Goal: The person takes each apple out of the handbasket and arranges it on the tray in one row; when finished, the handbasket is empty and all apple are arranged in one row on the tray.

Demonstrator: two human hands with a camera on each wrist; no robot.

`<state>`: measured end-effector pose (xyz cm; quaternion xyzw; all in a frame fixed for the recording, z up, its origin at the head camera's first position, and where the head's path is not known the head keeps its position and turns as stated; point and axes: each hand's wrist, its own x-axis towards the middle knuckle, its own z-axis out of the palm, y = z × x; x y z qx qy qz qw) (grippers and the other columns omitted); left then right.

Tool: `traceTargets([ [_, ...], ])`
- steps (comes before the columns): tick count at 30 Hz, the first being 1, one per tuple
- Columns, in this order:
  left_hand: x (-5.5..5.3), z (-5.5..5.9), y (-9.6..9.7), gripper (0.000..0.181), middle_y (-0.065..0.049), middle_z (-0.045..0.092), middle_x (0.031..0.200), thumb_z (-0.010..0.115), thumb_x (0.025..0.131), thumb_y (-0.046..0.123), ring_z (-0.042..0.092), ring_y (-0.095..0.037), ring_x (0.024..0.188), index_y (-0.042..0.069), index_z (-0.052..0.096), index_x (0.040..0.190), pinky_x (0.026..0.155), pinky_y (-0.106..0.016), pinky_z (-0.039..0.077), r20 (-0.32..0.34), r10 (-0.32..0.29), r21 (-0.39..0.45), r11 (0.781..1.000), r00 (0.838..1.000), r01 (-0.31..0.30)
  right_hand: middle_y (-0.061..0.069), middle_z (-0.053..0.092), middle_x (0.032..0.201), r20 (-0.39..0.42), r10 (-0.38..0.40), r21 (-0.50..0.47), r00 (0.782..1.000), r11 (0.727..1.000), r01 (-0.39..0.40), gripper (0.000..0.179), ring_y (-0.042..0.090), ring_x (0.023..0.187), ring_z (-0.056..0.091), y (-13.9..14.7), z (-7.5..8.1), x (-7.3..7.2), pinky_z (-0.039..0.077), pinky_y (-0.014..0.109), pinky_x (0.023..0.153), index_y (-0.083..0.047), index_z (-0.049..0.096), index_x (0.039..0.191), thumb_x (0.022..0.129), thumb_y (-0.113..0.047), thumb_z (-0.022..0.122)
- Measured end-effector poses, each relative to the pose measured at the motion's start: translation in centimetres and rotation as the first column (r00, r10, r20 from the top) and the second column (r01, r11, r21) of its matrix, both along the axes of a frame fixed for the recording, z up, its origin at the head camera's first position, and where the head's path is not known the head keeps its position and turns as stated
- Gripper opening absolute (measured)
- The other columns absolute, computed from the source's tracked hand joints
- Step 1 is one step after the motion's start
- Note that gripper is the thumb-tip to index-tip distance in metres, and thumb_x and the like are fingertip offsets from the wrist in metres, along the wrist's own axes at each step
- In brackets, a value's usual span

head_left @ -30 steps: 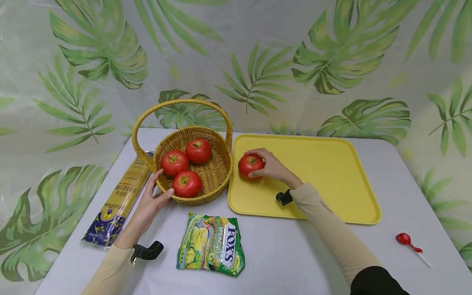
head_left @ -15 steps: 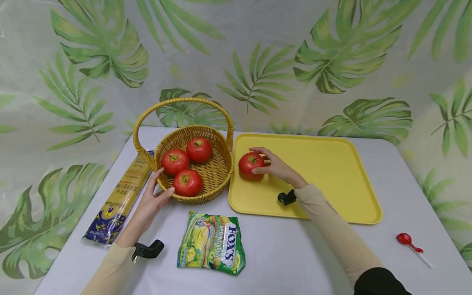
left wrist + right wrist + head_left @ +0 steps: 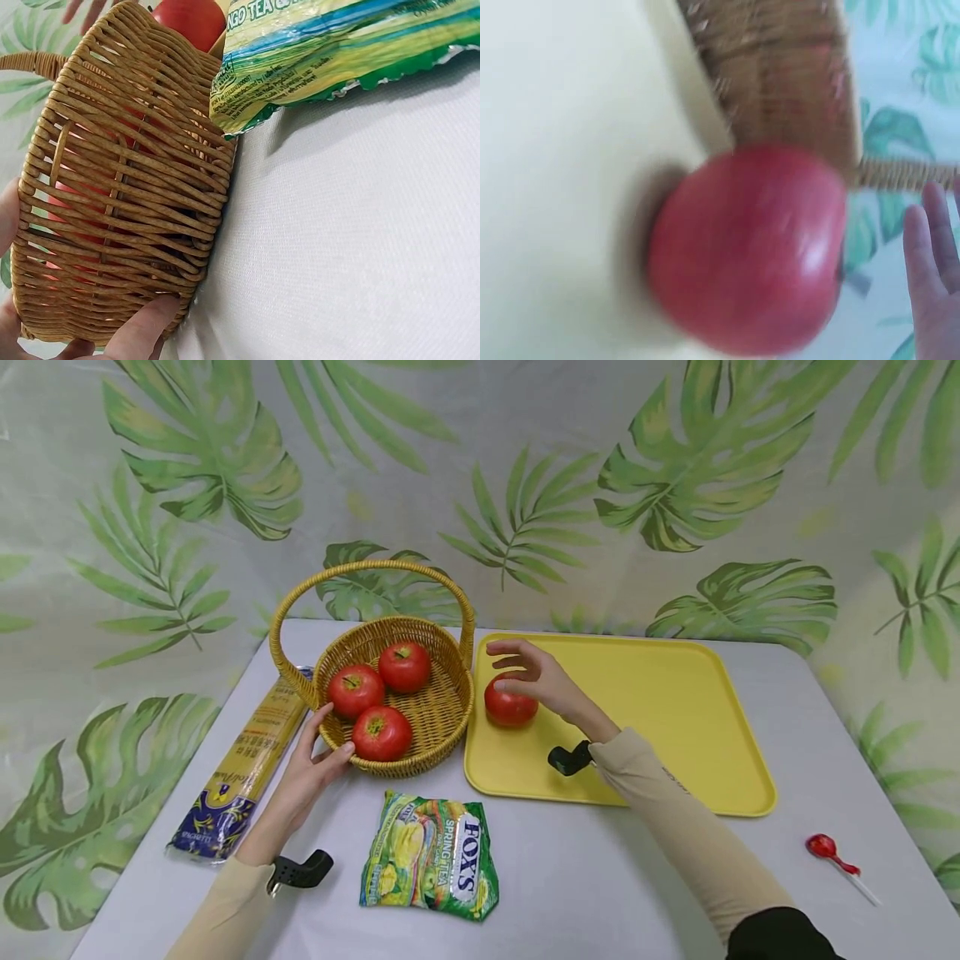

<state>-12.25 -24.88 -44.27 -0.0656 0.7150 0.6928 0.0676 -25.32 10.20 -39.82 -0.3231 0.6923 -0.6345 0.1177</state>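
**Red tomato set down on the yellow tray**

Red and round, the tomato (image 3: 511, 703) sits on the yellow tray (image 3: 660, 710) near its left edge, just beside the wicker basket (image 3: 442, 710). The right hand (image 3: 536, 681) hovers over it with a wide grip, fingers spread and holding nothing. The left hand (image 3: 311, 768) steadies the basket's near wall, thumb pressed to the weave and fingers loosely round it; three tomatoes (image 3: 381, 733) lie inside. A candy bag (image 3: 431, 856) lies at the table's front edge, touching the basket.

Done well, this release probably means lifting the right hand straight up, so no finger nudges the tomato into a roll, while the left hand holds the basket steady.
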Motion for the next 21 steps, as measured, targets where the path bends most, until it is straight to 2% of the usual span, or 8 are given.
traceTargets([
  [5, 0.1, 0.1, 0.0, 0.076, -0.008, -0.010, 0.157, 0.059, 0.096, 0.017, 0.018, -0.047, 0.137, 0.027, 0.010, 0.154, 0.106, -0.053, 0.031, 0.004, -0.001, 0.010, 1.000, 1.000, 0.001, 0.019, 0.042, 0.140, -0.029, 0.129, 0.055, 0.991, 0.990, -0.127, 0.055, 0.039, 0.117, 0.048, -3.1, 0.8, 0.8, 0.043, 0.050, 0.097, 0.002, 0.042, 0.139, 0.088, 0.002, 0.064],
  [9, 0.1, 0.1, 0.0, 0.076, -0.007, -0.010, 0.157, 0.058, 0.097, 0.017, 0.019, -0.046, 0.137, 0.028, 0.010, 0.154, 0.106, -0.053, 0.031, 0.004, -0.004, 0.012, 1.000, 1.000, 0.004, 0.017, 0.040, 0.143, -0.044, 0.228, 0.146, 0.973, 0.965, -0.220, 0.058, 0.033, 0.114, 0.049, -5.6, 0.8, 1.3, 0.046, 0.046, 0.095, -0.001, 0.040, 0.141, 0.089, -0.003, 0.065],
  [13, 0.1, 0.0, 0.0, 0.075, -0.007, -0.009, 0.157, 0.058, 0.097, 0.016, 0.021, -0.045, 0.136, 0.028, 0.010, 0.154, 0.105, -0.052, 0.032, -0.002, -0.007, 0.016, 1.000, 1.000, 0.007, 0.014, 0.037, 0.146, -0.032, 0.303, 0.240, 0.953, 0.927, -0.287, 0.062, 0.029, 0.110, 0.054, -7.9, 0.5, 1.6, 0.049, 0.039, 0.090, -0.004, 0.038, 0.144, 0.089, -0.009, 0.067],
  [19, 0.1, -0.1, -0.1, 0.075, -0.008, -0.009, 0.157, 0.057, 0.097, 0.015, 0.021, -0.046, 0.136, 0.028, 0.010, 0.154, 0.104, -0.052, 0.033, -0.014, -0.014, 0.013, 1.000, 1.000, 0.014, 0.012, 0.034, 0.147, -0.075, 0.376, 0.406, 0.923, 0.857, -0.316, 0.065, 0.028, 0.093, 0.061, -10.9, 0.1, 1.5, 0.052, 0.032, 0.084, -0.011, 0.038, 0.146, 0.088, -0.015, 0.069],
  [21, 0.1, -0.1, -0.1, 0.075, -0.008, -0.009, 0.157, 0.057, 0.097, 0.015, 0.021, -0.047, 0.136, 0.028, 0.009, 0.154, 0.104, -0.052, 0.033, -0.016, -0.015, 0.008, 1.000, 1.000, 0.015, 0.010, 0.034, 0.147, -0.094, 0.388, 0.480, 0.917, 0.825, -0.300, 0.066, 0.026, 0.104, 0.057, -11.6, 0.0, 1.4, 0.048, 0.033, 0.091, -0.015, 0.038, 0.146, 0.088, -0.019, 0.070],
])
